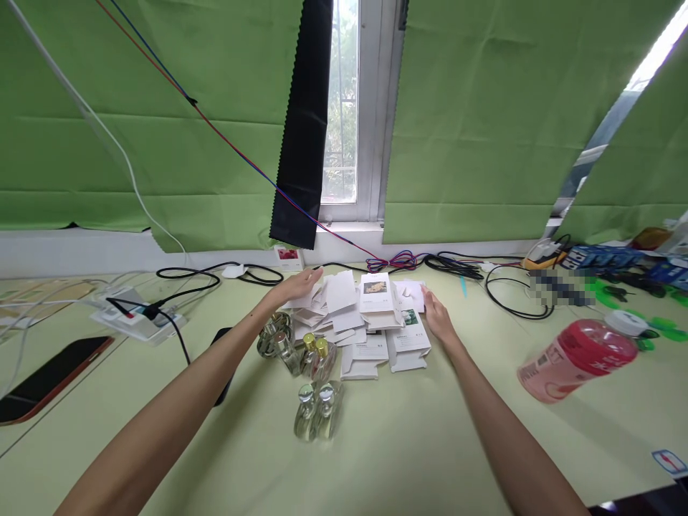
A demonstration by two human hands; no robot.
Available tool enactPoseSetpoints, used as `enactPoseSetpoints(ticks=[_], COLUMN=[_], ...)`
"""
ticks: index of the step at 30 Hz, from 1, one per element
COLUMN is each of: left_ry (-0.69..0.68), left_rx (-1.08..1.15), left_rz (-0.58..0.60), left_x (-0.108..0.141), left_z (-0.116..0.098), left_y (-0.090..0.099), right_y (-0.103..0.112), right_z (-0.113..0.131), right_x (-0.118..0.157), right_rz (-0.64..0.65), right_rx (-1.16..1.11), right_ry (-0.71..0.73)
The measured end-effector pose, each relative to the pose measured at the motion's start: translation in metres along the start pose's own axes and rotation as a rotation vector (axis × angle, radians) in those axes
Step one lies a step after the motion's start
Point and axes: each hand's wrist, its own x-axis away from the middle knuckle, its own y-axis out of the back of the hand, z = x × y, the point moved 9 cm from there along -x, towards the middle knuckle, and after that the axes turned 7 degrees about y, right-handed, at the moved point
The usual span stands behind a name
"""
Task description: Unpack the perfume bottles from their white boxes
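A heap of flattened white cardboard boxes (341,294) lies in the middle of the table, some with small printed pictures. My left hand (297,285) rests at the heap's left back edge, fingers stretched out. At the right edge, my right hand (438,315) touches the boxes with its fingers extended. In front of the heap lie several small glass bottles: a pair with gold caps (315,350), a pair with silver caps (317,410), and others (276,337) beside my left forearm. Neither hand appears to grip anything.
A pink drink bottle (580,357) lies at the right. Phones (51,376), a power strip (137,315) and cables are on the left. Bundled black cables (454,265) run along the wall. Blue boxes (607,256) and green plastic pieces (669,328) sit at the far right.
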Motion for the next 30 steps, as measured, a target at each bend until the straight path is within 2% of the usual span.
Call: enactPoseSetpoints(ticks=[4,7,10,12,13,15,17,20,22,23,26,30], left_ry=[-0.024,-0.121,-0.185,-0.195,-0.185,-0.160,-0.127,-0.056,0.010,0.040,0.063,0.042], left_rx=[0.057,0.167,0.230,0.302,0.323,0.321,0.279,0.274,0.342,0.383,0.486,0.547], left_rz=[-0.085,-0.295,-0.498,-0.581,-0.587,-0.504,-0.309,-0.034,0.082,0.102,0.173,0.154], left_x=[0.021,0.064,0.120,0.156,0.170,0.190,0.201,0.219,0.232,0.237,0.252,0.260], left_z=[-0.012,-0.030,-0.044,-0.046,-0.045,-0.042,-0.035,-0.015,-0.001,0.004,0.007,-0.002], left_y=[0.021,0.054,0.078,0.085,0.085,0.074,0.050,0.006,-0.021,-0.032,-0.061,-0.078], right_y=[0.014,0.030,0.043,0.040,0.032,0.004,-0.029,-0.067,-0.084,-0.091,-0.104,-0.107], right_z=[0.010,0.033,0.078,0.115,0.135,0.175,0.207,0.223,0.219,0.217,0.210,0.209], right_x=[0.006,0.016,0.035,0.051,0.060,0.081,0.111,0.151,0.166,0.170,0.176,0.176], right_rz=[-0.144,-0.272,-0.388,-0.364,-0.283,-0.023,0.269,0.536,0.616,0.635,0.656,0.633], right_rx=[-0.022,-0.001,0.020,-0.013,-0.045,-0.123,-0.109,-0.045,-0.015,-0.006,-0.016,-0.060], right_ry=[-0.003,-0.006,0.074,0.138,0.186,0.304,0.413,0.460,0.446,0.441,0.428,0.403])
